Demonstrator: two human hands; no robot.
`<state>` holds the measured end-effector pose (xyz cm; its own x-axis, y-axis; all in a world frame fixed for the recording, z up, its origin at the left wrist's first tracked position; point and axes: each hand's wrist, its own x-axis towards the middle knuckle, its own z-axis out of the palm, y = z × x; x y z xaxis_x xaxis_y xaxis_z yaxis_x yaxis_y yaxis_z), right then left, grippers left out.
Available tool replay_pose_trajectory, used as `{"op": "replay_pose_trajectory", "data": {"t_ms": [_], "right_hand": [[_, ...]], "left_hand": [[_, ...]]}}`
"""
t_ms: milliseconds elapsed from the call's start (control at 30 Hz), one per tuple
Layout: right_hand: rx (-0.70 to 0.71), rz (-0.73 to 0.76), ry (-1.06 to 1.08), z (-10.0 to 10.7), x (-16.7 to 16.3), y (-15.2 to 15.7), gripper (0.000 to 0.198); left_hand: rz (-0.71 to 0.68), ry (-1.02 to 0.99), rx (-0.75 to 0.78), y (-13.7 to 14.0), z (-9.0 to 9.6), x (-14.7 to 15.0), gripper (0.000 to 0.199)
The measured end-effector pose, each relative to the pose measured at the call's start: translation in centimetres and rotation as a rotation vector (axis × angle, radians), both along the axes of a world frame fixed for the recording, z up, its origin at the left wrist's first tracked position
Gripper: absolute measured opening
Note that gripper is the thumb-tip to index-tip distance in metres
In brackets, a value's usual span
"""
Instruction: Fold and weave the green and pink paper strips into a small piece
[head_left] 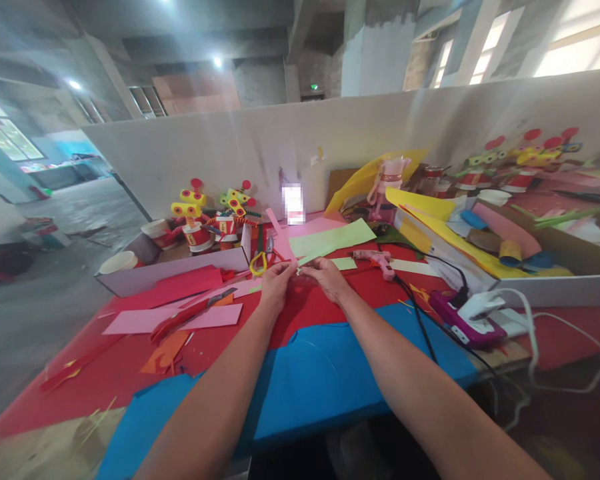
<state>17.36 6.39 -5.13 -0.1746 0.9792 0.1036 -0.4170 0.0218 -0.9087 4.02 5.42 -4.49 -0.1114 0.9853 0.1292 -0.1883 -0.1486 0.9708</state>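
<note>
My left hand (276, 283) and my right hand (330, 279) meet above the red table covering, fingertips close together. Both are closed in a pinch on a small pale green paper strip (305, 260), whose end is partly hidden by the fingers. Behind them lie a larger pale green sheet (337, 236) and pink paper (283, 237). Just left of my left hand are yellow-handled scissors (258, 264). To the right of my right hand rests a pink glue gun (375, 259), its black cord trailing toward the table's front.
Left stands a shallow box (220, 263) with cup-and-paper figures (196, 233). A red-handled knife (180, 319) lies across pink strips. Right are a purple power strip (463, 320) with cords and a box of paper scraps (555, 290). Blue sheeting (320, 373) covers the front.
</note>
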Motion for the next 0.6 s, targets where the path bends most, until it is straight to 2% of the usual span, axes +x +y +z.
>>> {"op": "replay_pose_trajectory", "data": {"t_ms": [133,267,467,600], "right_hand": [[-0.104,0.019,0.099,-0.09,0.2,0.18,0.028],[-0.074,0.064,0.129,-0.28,0.08,0.19,0.033],[-0.083,0.098,0.128,-0.02,0.04,-0.23,0.04],[-0.087,0.052,0.107,0.17,0.08,-0.46,0.043]], "left_hand": [[-0.046,-0.033,-0.015,-0.09,0.12,-0.01,0.032],[-0.096,-0.038,-0.025,-0.25,-0.01,0.18,0.033],[-0.064,-0.052,-0.03,-0.37,0.05,0.35,0.031],[-0.031,-0.037,-0.028,-0.38,0.04,0.36,0.03]]}}
